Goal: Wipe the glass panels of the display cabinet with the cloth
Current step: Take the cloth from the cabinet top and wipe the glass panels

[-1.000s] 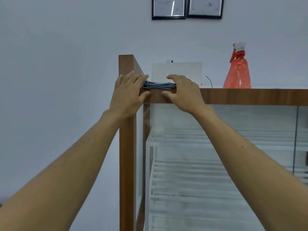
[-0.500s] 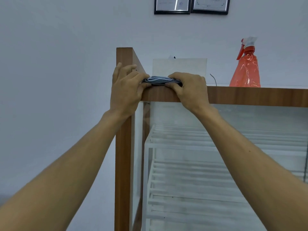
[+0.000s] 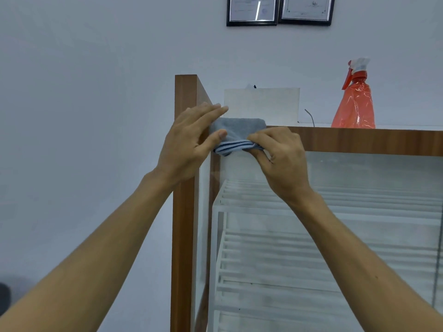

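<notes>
A folded grey-blue cloth [image 3: 239, 131] is lifted just off the top front corner of the wooden display cabinet [image 3: 359, 141]. My right hand [image 3: 279, 155] pinches the cloth's lower folded edge between thumb and fingers. My left hand [image 3: 191, 142] is at the cloth's left end, fingers nearly straight over it and thumb against its side. The front glass panel [image 3: 359, 212] lies below my hands, with white slatted shelves behind it. A narrow side glass panel [image 3: 202, 212] runs beside the wooden corner post.
An orange spray bottle [image 3: 354, 101] with a white-and-red trigger stands on the cabinet top at the right. A white box [image 3: 262, 104] sits on top behind the cloth, with a thin wire beside it. Two framed pictures [image 3: 279, 9] hang on the wall above.
The cloth has come off the cabinet top and forward, tilted so its flat face shows. My right hand moved down with its edge; my left hand's fingers straightened beside it.
</notes>
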`<action>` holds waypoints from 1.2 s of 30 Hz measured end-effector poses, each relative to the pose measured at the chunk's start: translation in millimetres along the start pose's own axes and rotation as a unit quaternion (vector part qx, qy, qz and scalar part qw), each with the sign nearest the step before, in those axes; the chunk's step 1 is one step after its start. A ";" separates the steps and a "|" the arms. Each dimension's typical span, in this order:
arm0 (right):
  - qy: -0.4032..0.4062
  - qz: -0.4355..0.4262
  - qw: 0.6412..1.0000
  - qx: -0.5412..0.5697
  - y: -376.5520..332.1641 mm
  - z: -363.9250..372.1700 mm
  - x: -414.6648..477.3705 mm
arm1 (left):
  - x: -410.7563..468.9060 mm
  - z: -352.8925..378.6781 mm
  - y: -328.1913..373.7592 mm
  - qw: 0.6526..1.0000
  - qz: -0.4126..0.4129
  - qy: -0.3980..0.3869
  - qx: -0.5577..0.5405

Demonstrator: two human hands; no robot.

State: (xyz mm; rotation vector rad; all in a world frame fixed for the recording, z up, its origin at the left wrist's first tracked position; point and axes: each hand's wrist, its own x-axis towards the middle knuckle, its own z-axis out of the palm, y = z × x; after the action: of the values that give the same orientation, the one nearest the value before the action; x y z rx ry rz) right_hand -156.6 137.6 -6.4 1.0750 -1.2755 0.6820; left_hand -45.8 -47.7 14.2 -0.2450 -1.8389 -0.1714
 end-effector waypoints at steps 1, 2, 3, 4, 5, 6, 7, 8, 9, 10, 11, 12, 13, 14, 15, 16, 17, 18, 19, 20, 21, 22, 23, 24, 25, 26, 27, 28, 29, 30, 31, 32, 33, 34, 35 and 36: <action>0.002 -0.001 1.000 0.001 -2.1 -0.6 -5.2 | 1.0 2.5 -0.1 0.999 -0.004 -0.039 0.019; 0.000 -0.001 1.000 0.001 -3.5 -1.0 -10.6 | 0.6 5.4 -1.3 0.997 -0.010 -0.072 0.033; -0.004 -0.002 1.000 0.000 -4.6 -1.2 -16.4 | -1.1 8.2 -3.1 0.995 -0.016 -0.094 0.039; -0.010 -0.003 1.000 -0.002 -5.6 -0.9 -22.8 | -4.1 10.6 -5.4 0.993 -0.021 -0.109 0.039; -0.017 -0.003 1.000 -0.004 -5.9 -0.4 -29.3 | -8.7 12.9 -7.6 0.992 -0.019 -0.118 0.041; -0.025 -0.004 1.000 -0.005 -5.8 -0.1 -35.6 | -14.3 15.8 -9.5 0.991 -0.011 -0.124 0.052; -0.037 -0.006 0.999 -0.008 -5.5 0.1 -41.2 | -20.4 18.8 -11.2 0.990 0.004 -0.124 0.070; -0.054 -0.009 0.998 -0.009 -5.2 0.0 -46.7 | -26.4 21.9 -12.5 0.988 0.019 -0.119 0.091; -0.078 -0.011 0.997 -0.005 -5.1 -0.6 -51.6 | -32.2 24.8 -13.4 0.987 0.032 -0.113 0.111; -0.109 -0.007 0.994 0.006 -5.3 -1.4 -55.4 | -38.0 28.2 -14.2 0.985 0.040 -0.107 0.130; -0.143 0.010 0.989 0.024 -5.8 -2.3 -57.7 | -43.9 31.8 -14.9 0.982 0.047 -0.102 0.149; -0.170 0.038 0.984 0.047 -7.0 -2.8 -58.5 | -50.1 35.9 -15.6 0.980 0.051 -0.098 0.166; -0.179 0.069 0.979 0.066 -8.9 -2.6 -57.4 | -56.2 40.1 -16.0 0.978 0.054 -0.095 0.178; -0.174 0.094 0.978 0.071 -11.2 -0.8 -55.1 | -61.6 44.2 -16.5 0.976 0.054 -0.091 0.189; -0.165 0.107 0.979 0.054 -13.8 2.4 -52.4 | -66.2 48.4 -17.0 0.975 0.054 -0.086 0.199; -0.159 0.106 0.981 0.019 -16.9 6.4 -50.5 | -70.1 52.3 -17.5 0.974 0.052 -0.079 0.206; -0.155 0.104 0.982 -0.015 -20.5 11.1 -49.3 | -73.6 56.0 -18.1 0.974 0.050 -0.072 0.211; -0.152 0.110 0.982 -0.036 -24.4 15.9 -49.3 | -77.3 59.5 -18.9 0.973 0.047 -0.065 0.215; -0.147 0.126 0.980 -0.049 -27.9 20.8 -50.0 | -81.9 63.0 -19.7 0.973 0.044 -0.061 0.217; -0.139 0.146 0.978 -0.059 -31.0 25.3 -51.1 | -87.1 66.5 -20.8 0.973 0.043 -0.061 0.218; -0.130 0.164 0.975 -0.071 -33.5 29.9 -52.6 | -93.2 69.9 -22.3 0.973 0.041 -0.062 0.219; -0.125 0.178 0.972 -0.087 -36.0 34.6 -54.2 | -99.4 73.0 -24.4 0.973 0.040 -0.063 0.220; -0.122 0.186 0.969 -0.107 -38.6 39.0 -56.2 | -105.6 75.7 -26.7 0.973 0.038 -0.064 0.219; -0.119 0.190 0.966 -0.125 -41.3 43.2 -58.3 | -111.0 77.5 -28.7 0.974 0.037 -0.063 0.216; -0.114 0.193 0.965 -0.138 -43.5 47.1 -60.3 | -115.0 78.5 -30.2 0.975 0.035 -0.060 0.210; -0.109 0.195 0.963 -0.148 -45.0 50.8 -62.3 | -117.3 78.2 -31.8 0.978 0.034 -0.055 0.201; -0.107 0.198 0.962 -0.152 -46.0 54.8 -64.6 | -118.9 77.3 -33.6 0.980 0.032 -0.047 0.189; -0.108 0.203 0.961 -0.154 -46.3 58.6 -66.9 | -120.4 75.5 -35.5 0.983 0.032 -0.036 0.180; -0.113 0.209 0.959 -0.157 -46.3 62.6 -68.9 | -122.1 73.1 -37.4 0.984 0.031 -0.024 0.175; -0.121 0.214 0.956 -0.161 -46.1 66.5 -70.8 | -123.3 69.8 -39.7 0.984 0.029 -0.012 0.175; -0.130 0.218 0.953 -0.166 -46.1 70.1 -72.8 | -123.9 65.9 -42.2 0.984 0.026 -0.004 0.175; -0.138 0.220 0.951 -0.169 -46.3 73.7 -74.7 | -123.7 61.8 -44.8 0.985 0.023 0.002 0.173; -0.142 0.220 0.950 -0.171 -46.6 77.3 -76.5 | -122.6 57.6 -47.1 0.985 0.021 0.006 0.172; -0.142 0.220 0.950 -0.173 -46.9 80.8 -78.0 | -120.4 54.4 -49.3 0.985 0.019 0.009 0.172; -0.137 0.218 0.950 -0.177 -47.1 84.0 -79.2 | -117.2 51.9 -51.6 0.984 0.017 0.014 0.174; -0.129 0.214 0.951 -0.181 -46.6 86.7 -80.3 | -113.6 49.7 -53.9 0.984 0.013 0.018 0.179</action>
State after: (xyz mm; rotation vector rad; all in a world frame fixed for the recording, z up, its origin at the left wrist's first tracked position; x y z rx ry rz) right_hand -167.7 52.7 -100.3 0.6002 -1.8096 0.6049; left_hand -75.6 -96.7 -108.2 -0.0134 -1.7930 0.1712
